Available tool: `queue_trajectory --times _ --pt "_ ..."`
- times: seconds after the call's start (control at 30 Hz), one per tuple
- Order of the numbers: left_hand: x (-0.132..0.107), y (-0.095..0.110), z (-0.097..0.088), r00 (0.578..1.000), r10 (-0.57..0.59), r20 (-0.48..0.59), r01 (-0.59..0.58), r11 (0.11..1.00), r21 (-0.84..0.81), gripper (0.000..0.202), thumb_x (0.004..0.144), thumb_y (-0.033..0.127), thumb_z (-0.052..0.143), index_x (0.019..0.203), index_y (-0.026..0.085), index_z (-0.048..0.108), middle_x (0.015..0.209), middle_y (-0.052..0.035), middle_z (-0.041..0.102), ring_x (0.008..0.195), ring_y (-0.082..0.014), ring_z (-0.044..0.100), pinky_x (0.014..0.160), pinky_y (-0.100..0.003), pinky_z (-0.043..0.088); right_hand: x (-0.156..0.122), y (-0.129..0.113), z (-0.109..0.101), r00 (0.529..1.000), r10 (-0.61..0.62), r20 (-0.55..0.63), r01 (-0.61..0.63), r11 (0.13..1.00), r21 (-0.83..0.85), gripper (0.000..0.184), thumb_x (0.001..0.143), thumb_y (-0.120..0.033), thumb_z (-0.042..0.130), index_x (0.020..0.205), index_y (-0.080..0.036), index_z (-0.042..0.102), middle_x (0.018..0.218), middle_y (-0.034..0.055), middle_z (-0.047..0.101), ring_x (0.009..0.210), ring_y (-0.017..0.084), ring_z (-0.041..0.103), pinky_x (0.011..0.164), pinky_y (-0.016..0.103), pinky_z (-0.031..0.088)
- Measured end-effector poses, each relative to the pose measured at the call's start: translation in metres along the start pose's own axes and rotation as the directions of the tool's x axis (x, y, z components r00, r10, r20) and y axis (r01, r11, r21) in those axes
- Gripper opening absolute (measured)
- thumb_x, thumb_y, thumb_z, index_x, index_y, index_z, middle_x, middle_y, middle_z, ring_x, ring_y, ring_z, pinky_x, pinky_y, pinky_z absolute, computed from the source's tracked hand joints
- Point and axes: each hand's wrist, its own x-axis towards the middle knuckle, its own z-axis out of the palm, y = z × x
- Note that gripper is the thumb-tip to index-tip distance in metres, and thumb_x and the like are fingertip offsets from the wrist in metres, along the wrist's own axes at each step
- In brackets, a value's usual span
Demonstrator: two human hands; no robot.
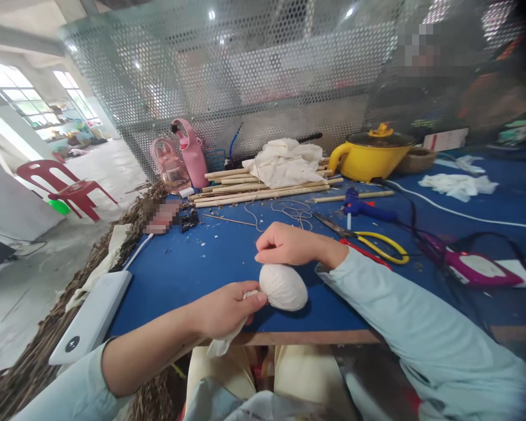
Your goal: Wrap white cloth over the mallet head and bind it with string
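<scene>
A white cloth-wrapped ball [284, 286] rests near the front edge of the blue table [188, 266]. My left hand [225, 309] is closed on the gathered cloth at the ball's left end, with the loose tail hanging below the table edge. Just above the ball my right hand [289, 244] is curled into a pinch; what it pinches is too small to make out.
Bamboo sticks [254, 190] and a white cloth pile [284, 161] lie at the back, beside pink bottles [182, 155] and a yellow pot [370, 155]. Yellow-handled scissors [377, 242], a blue glue gun [363, 207] and cables lie to the right. A white power bank [92, 316] sits left.
</scene>
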Motion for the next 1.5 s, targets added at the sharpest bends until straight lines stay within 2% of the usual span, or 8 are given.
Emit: queue_trajectory --times 0.17,0.43,0.6,0.8,0.97,1.17,1.33,1.5 --pt "0.002 0.005 -0.001 0.966 0.084 -0.245 -0.048 0.987 0.152 0.04 0.088 0.051 0.031 0.089 0.017 0.053 0.066 0.0019 0.051 0.06 -0.0115 0.045 0.057 -0.024 0.034 -0.016 -0.027 0.006 0.952 -0.207 -0.227 0.08 0.881 -0.467 0.028 0.079 -0.02 0.046 0.05 -0.016 0.049 0.051 -0.0011 0.048 0.05 0.009 0.035 0.052 0.026 0.021" --pt "0.006 0.011 -0.023 0.863 0.078 -0.5 -0.149 0.983 -0.103 0.042 0.085 0.056 0.035 0.086 0.017 0.049 0.06 0.0042 0.043 0.051 -0.0071 0.037 0.048 -0.019 0.029 -0.018 -0.026 0.023 0.759 -0.481 -0.439 -0.023 0.655 -0.755 0.029 0.085 -0.021 0.045 0.057 -0.017 0.054 0.055 0.0015 0.052 0.052 0.012 0.042 0.054 0.029 0.022" --pt "0.002 0.021 -0.026 0.9 0.031 -0.434 -0.255 0.846 -0.468 0.041 0.079 0.059 0.045 0.077 0.018 0.042 0.054 0.008 0.03 0.041 -0.0035 0.026 0.039 -0.016 0.022 -0.01 -0.028 0.035 0.706 -0.423 -0.568 -0.085 0.746 -0.661 0.035 0.086 -0.021 0.043 0.052 -0.017 0.048 0.051 0.0015 0.05 0.051 0.011 0.042 0.054 0.028 0.024" --pt "0.001 0.025 -0.031 0.973 -0.022 -0.228 -0.164 0.625 -0.763 0.039 0.077 0.06 0.047 0.083 0.021 0.041 0.054 0.0093 0.023 0.035 -0.0024 0.018 0.031 -0.014 0.015 0.0 -0.026 0.043 0.699 -0.174 -0.694 -0.072 0.948 -0.311 0.036 0.087 -0.025 0.044 0.052 -0.017 0.046 0.052 0.0008 0.048 0.05 0.01 0.04 0.053 0.026 0.027" --pt "-0.004 0.025 -0.041 0.996 0.079 -0.047 -0.082 0.533 -0.842 0.038 0.081 0.06 0.039 0.079 0.022 0.039 0.052 0.0094 0.017 0.035 -0.003 0.007 0.03 -0.014 0.01 0.006 -0.008 0.035 0.792 -0.006 -0.61 0.089 0.99 0.106 0.03 0.085 -0.032 0.046 0.064 -0.015 0.058 0.057 0.0002 0.051 0.055 0.012 0.042 0.054 0.024 0.031" --pt "-0.009 0.013 -0.024 0.974 0.017 0.225 0.138 0.741 -0.657 0.042 0.077 0.06 0.047 0.083 0.019 0.046 0.051 0.0081 0.03 0.034 -0.0028 0.019 0.031 -0.016 0.014 0.005 0.027 0.023 0.985 0.036 -0.166 0.048 0.88 0.472 0.027 0.066 -0.039 0.062 0.059 -0.013 0.059 0.058 -0.0005 0.052 0.055 0.011 0.043 0.053 0.025 0.032" --pt "-0.004 -0.002 0.003 0.996 -0.027 0.091 0.057 0.939 -0.339 0.045 0.081 0.059 0.041 0.087 0.016 0.052 0.055 0.0042 0.043 0.042 -0.0059 0.032 0.04 -0.019 0.025 0.005 0.029 0.014 0.994 0.088 0.061 -0.102 0.951 0.293 0.03 0.071 -0.037 0.058 0.053 -0.014 0.053 0.05 -0.0043 0.042 0.049 0.008 0.035 0.047 0.021 0.027" --pt "-0.003 0.004 0.003 0.965 0.115 -0.238 -0.072 0.981 0.182 0.038 0.087 0.051 0.033 0.082 0.018 0.052 0.066 0.0004 0.051 0.057 -0.0112 0.042 0.053 -0.023 0.029 0.001 -0.002 -0.003 0.989 0.056 -0.135 -0.056 0.998 0.005 0.037 0.081 -0.035 0.049 0.051 -0.015 0.046 0.048 -0.005 0.036 0.048 0.007 0.032 0.047 0.022 0.023"
